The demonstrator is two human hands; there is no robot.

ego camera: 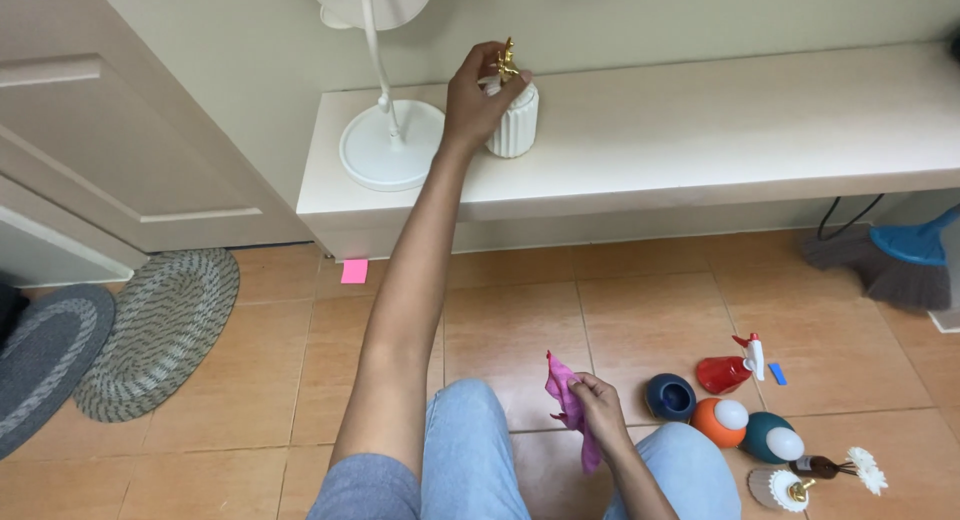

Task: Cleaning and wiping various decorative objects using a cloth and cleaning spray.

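My left hand [478, 95] reaches up to the white shelf [700, 130] and grips a white ribbed jar [514, 122] with a small gold figure on its lid; the jar stands on the shelf. Down by my knees, my right hand [600, 405] holds a pink cloth [568, 405] above the tiled floor. My legs in light blue jeans fill the bottom of the view.
A white lamp base [391, 145] with a thin stem stands left of the jar. On the floor at right lie a red spray bottle [730, 370], a dark blue vase [670, 396], orange and teal round ornaments, a small brown bottle with a white flower. Oval rugs [160, 330] lie at left, a broom [900, 255] at right.
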